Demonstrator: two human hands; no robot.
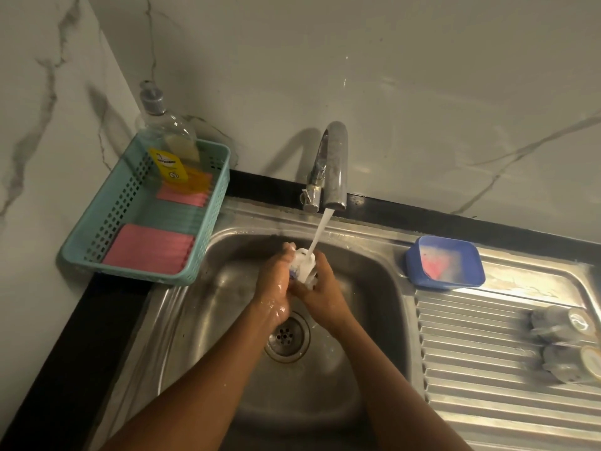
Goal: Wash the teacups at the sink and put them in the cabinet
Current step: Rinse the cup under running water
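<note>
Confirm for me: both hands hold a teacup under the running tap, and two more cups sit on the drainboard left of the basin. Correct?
Wrong side. In the head view the farther cup and the nearer cup sit on the drainboard right of the basin, not left. The rest stands: the left hand and right hand hold the teacup under the running tap.

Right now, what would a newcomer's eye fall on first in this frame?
The left grip and right grip hold a small white teacup under the running chrome tap, over the steel sink. A teal perforated plastic basket with pink pads sits at left; a blue plastic tub and two pale cups sit on the ribbed drainboard at right.
</note>
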